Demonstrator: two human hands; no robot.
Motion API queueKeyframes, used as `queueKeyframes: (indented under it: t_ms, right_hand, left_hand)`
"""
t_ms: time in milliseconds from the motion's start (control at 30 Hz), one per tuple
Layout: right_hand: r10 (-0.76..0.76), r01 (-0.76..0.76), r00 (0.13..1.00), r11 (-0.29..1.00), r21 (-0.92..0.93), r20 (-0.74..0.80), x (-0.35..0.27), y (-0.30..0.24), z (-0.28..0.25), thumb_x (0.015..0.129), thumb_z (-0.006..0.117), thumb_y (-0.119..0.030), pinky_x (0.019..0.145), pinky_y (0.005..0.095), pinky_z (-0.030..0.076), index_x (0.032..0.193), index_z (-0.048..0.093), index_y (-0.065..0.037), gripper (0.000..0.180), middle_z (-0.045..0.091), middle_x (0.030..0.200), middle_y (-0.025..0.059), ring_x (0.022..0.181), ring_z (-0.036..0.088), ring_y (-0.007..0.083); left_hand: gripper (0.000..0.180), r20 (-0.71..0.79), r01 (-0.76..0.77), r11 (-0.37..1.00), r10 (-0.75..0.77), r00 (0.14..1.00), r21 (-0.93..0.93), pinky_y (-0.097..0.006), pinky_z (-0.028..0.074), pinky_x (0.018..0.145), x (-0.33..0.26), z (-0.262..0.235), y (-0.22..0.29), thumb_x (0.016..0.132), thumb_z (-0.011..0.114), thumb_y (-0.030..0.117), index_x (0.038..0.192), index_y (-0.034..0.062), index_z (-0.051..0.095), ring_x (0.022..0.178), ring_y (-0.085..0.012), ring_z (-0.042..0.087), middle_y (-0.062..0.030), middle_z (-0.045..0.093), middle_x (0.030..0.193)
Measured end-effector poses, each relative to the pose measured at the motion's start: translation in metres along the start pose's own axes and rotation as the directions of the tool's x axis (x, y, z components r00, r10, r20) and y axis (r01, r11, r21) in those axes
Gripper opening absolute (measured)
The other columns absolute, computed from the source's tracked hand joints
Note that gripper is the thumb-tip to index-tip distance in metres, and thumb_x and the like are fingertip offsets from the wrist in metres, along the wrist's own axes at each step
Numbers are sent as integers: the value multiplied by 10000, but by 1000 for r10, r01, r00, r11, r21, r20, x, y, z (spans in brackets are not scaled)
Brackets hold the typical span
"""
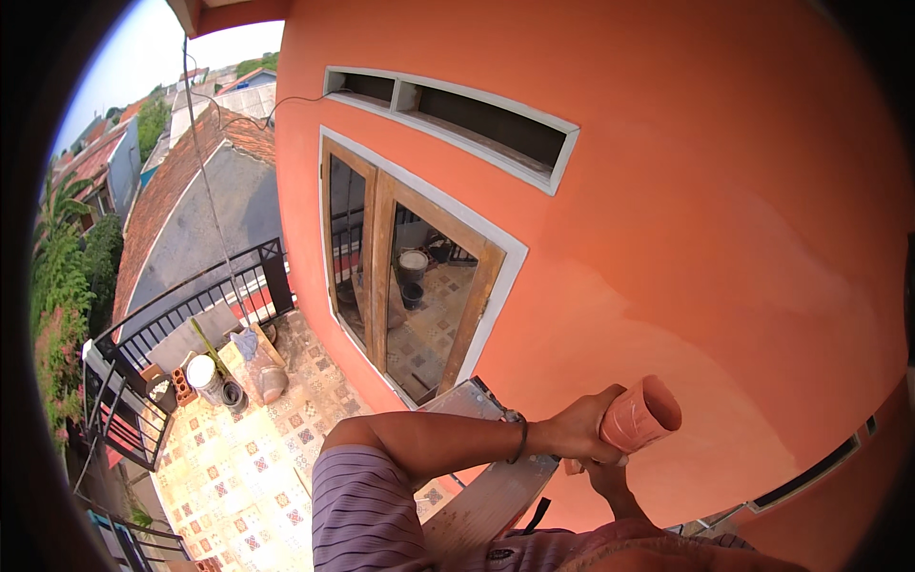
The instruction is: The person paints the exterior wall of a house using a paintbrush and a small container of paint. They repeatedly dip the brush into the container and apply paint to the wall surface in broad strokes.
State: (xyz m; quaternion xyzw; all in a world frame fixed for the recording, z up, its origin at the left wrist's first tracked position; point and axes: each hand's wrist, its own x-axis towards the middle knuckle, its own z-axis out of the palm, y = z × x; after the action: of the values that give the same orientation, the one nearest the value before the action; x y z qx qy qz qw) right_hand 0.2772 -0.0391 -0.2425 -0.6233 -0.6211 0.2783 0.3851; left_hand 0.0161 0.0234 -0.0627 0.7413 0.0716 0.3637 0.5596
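Curling the fingers of the left hand [575,426] around a tilted orange cup [634,419], holding it out near the orange wall [705,238].
Possibly risking a spill by tipping its mouth lower or loosening that grip; leaving any contents unclear and half-hiding the right hand [607,479] below, with no telling whether spread or pinching.
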Motion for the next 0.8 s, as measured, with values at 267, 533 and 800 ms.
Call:
queueKeyframes:
  t_ms: [267, 533, 800]
  right_hand:
    - [-170, 244, 965, 859, -450, 198, -20, -46, 20, 874, 844, -284, 782, 448, 574, 1076, 728, -76, 312, 766, 958, 141, 913, 750, 337]
    - [-80, 231, 954, 812, -536, 290, -23, -59, 22, 907, 806, -371, 798, 487, 570, 1099, 747, -133, 312, 772, 1008, 126, 938, 737, 388]
    - [-148, 242, 964, 831, -500, 221, -27, -48, 17, 899, 819, -381, 817, 441, 580, 1114, 758, -141, 327, 778, 1065, 90, 964, 751, 332]
  left_hand:
    - [871, -28, 32, 996, -35, 999, -88, -411, 579, 936, 0, 0, 2, 702, 933, 246, 1366, -36, 444, 1122, -321, 705, -205, 680, 1201]
    - [855, -7, 60, 996, -61, 998, -67, -399, 587, 926, 0, -3, 3, 704, 932, 250, 1354, -30, 452, 1119, -302, 706, -204, 676, 1188]
    - [885, -27, 93, 987, -98, 995, -130, -398, 591, 897, 1, -3, 4, 681, 934, 242, 1361, -46, 445, 1082, -307, 716, -202, 685, 1175]
